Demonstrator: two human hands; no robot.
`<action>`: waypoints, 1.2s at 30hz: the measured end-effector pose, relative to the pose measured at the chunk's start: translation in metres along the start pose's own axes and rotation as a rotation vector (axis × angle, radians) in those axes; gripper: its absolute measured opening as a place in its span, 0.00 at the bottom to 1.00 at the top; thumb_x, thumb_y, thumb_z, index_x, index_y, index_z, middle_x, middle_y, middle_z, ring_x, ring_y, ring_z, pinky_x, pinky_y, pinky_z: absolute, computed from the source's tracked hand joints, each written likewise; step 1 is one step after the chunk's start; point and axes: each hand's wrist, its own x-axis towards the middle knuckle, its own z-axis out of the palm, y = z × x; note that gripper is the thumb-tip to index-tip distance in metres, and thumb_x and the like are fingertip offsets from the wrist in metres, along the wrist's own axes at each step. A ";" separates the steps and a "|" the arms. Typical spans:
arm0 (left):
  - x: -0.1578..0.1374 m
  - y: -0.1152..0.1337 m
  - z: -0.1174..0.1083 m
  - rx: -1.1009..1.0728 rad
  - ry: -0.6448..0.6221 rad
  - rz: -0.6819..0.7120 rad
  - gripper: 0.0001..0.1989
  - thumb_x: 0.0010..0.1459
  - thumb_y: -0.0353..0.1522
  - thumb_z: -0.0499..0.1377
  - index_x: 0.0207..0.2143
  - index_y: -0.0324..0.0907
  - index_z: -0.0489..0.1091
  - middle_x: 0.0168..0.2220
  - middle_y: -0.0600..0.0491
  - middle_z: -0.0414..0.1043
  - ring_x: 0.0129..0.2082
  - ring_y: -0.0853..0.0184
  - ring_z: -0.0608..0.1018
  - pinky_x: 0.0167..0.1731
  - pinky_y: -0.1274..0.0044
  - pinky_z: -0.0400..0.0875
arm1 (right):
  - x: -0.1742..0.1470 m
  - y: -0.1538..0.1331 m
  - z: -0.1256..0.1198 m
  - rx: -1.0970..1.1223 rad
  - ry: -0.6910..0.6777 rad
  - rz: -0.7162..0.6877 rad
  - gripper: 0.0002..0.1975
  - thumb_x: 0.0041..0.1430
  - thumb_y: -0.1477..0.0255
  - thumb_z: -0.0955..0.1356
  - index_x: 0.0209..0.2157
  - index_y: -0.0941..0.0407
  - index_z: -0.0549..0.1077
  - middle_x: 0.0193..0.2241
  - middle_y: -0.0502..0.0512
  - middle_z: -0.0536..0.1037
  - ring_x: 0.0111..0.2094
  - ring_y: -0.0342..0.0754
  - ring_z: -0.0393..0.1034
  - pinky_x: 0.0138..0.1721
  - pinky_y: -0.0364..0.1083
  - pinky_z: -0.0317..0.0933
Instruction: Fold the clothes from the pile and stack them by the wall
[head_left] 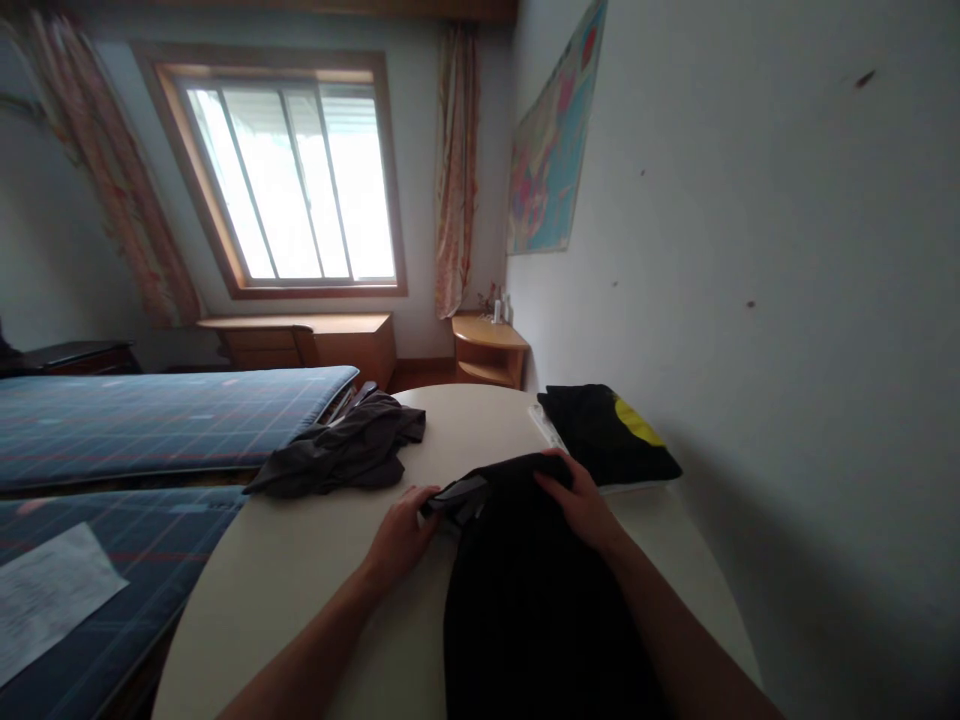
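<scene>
A black garment (540, 590) with a grey patch near its far left edge lies across the near part of the round table (300, 570) and runs out of view at the bottom. My left hand (405, 530) grips its left corner by the grey patch, fingers closed on the cloth. At the upper right edge my right hand (577, 495) pinches the fabric, thumb on top. Just beyond my right hand sits a folded black garment with a yellow patch (600, 430), with something white under it. The garment's exact kind cannot be made out.
A crumpled dark grey garment (360, 445) lies at the table's left edge. Blue plaid mattresses (172, 420) stand to the left, one bearing a paper sheet (52, 590). The white wall (787, 400) closes in on the right. A corner shelf (487, 335) stands beyond the table.
</scene>
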 end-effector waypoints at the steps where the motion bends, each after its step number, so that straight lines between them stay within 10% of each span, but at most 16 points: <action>1: 0.000 0.005 -0.002 -0.017 0.047 -0.013 0.12 0.61 0.37 0.54 0.42 0.43 0.74 0.37 0.51 0.79 0.37 0.63 0.79 0.41 0.73 0.73 | 0.002 0.002 -0.002 -0.063 0.055 0.009 0.13 0.57 0.61 0.65 0.41 0.54 0.70 0.36 0.52 0.77 0.40 0.52 0.72 0.47 0.51 0.65; 6: -0.004 0.026 -0.010 -0.047 0.255 -0.009 0.09 0.57 0.34 0.56 0.37 0.42 0.73 0.30 0.55 0.75 0.30 0.67 0.76 0.33 0.78 0.71 | -0.001 -0.008 0.000 -0.464 0.126 -0.171 0.23 0.56 0.68 0.64 0.54 0.53 0.70 0.52 0.59 0.75 0.54 0.58 0.67 0.60 0.57 0.53; 12: -0.018 0.043 -0.003 0.001 0.052 0.254 0.08 0.60 0.31 0.56 0.41 0.45 0.73 0.36 0.54 0.76 0.36 0.68 0.78 0.39 0.79 0.71 | -0.016 -0.034 0.030 -0.488 -0.240 -0.416 0.23 0.60 0.58 0.68 0.55 0.49 0.71 0.53 0.56 0.76 0.59 0.56 0.63 0.66 0.59 0.40; 17: -0.016 0.033 -0.001 0.054 0.002 0.077 0.19 0.56 0.36 0.62 0.51 0.49 0.69 0.41 0.54 0.78 0.38 0.64 0.79 0.40 0.76 0.71 | -0.009 -0.024 0.024 -0.299 0.004 -0.155 0.17 0.67 0.59 0.61 0.35 0.54 0.75 0.31 0.54 0.80 0.35 0.50 0.73 0.44 0.49 0.63; 22: -0.002 0.024 -0.003 -0.254 0.030 -0.097 0.11 0.54 0.39 0.63 0.36 0.43 0.74 0.32 0.54 0.78 0.34 0.63 0.78 0.37 0.75 0.71 | 0.002 -0.009 0.006 -0.134 0.275 0.005 0.23 0.65 0.53 0.60 0.34 0.57 0.73 0.28 0.54 0.77 0.31 0.49 0.70 0.34 0.45 0.62; 28: 0.003 0.037 -0.016 -0.657 0.319 -0.280 0.21 0.49 0.47 0.66 0.37 0.39 0.74 0.32 0.54 0.77 0.30 0.67 0.76 0.31 0.79 0.70 | 0.004 0.001 0.008 -0.143 0.211 0.057 0.25 0.62 0.50 0.61 0.36 0.58 0.75 0.29 0.55 0.79 0.33 0.52 0.72 0.36 0.46 0.61; 36: 0.001 0.033 -0.013 -0.985 0.203 -0.326 0.29 0.46 0.43 0.69 0.49 0.40 0.74 0.40 0.49 0.79 0.39 0.62 0.79 0.44 0.73 0.72 | 0.006 0.011 0.006 -0.105 0.226 0.128 0.25 0.63 0.51 0.61 0.47 0.57 0.71 0.32 0.56 0.81 0.33 0.52 0.75 0.35 0.47 0.64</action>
